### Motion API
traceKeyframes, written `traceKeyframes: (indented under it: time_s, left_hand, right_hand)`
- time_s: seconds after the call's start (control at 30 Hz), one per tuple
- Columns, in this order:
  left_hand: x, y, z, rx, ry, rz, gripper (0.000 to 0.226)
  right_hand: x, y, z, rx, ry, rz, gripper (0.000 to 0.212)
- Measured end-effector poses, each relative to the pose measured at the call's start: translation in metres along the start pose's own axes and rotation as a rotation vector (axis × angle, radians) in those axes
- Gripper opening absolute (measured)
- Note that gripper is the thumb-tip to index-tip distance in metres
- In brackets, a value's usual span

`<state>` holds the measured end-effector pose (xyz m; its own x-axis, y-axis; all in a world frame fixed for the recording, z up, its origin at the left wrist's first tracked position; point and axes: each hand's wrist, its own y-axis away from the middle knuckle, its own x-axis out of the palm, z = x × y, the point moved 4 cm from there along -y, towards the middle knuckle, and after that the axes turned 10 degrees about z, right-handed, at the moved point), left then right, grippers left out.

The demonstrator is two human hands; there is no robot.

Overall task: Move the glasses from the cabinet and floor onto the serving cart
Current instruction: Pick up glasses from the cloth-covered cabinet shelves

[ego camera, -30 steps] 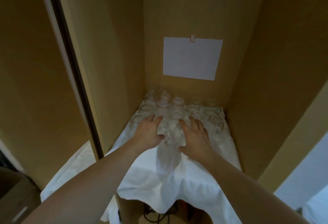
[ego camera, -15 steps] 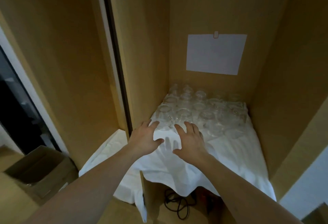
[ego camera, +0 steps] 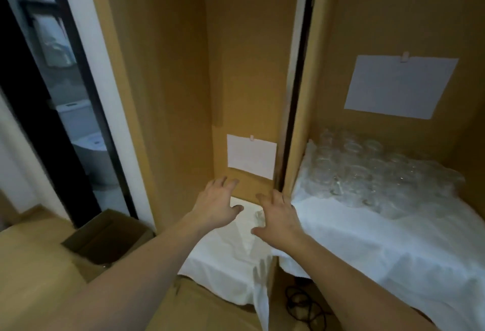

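Several clear glasses [ego camera: 367, 173] stand packed together on a white cloth [ego camera: 393, 241] in the right cabinet compartment. My left hand [ego camera: 215, 207] and my right hand [ego camera: 279, 218] are held out side by side, fingers spread, palms facing each other, in front of the left compartment. Between the palms is a faint clear glass [ego camera: 259, 215], pressed from both sides; its outline is blurred. A second white cloth [ego camera: 225, 260] lies under the hands. No serving cart is in view.
A wooden divider [ego camera: 296, 147] separates the two compartments. Paper sheets hang on both back walls [ego camera: 250, 156] [ego camera: 393, 86]. An open cardboard box [ego camera: 105, 239] sits on the floor at left, by a dark doorway. Black cables [ego camera: 301, 304] lie under the right shelf.
Both hands pulled back from the cluster of glasses and swung left past the divider with a glass between them. The view panned left, so the left compartment and the doorway now show.
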<state>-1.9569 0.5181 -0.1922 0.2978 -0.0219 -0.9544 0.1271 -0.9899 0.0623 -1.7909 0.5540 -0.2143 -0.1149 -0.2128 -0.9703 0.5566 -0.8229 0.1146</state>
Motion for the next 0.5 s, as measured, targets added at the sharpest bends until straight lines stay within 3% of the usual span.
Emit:
traceKeyframes:
  time_s: [0.23, 0.5]
  left_hand:
    - [0.008, 0.011, 0.109, -0.065, 0.000, 0.105, 0.071]
    - [0.042, -0.002, 0.169, -0.110, 0.060, 0.200, 0.070]
  right_hand:
    - [0.062, -0.029, 0.085, 0.037, -0.053, 0.143, 0.087]
    - [0.094, -0.074, 0.109, 0.099, -0.052, 0.253, 0.083]
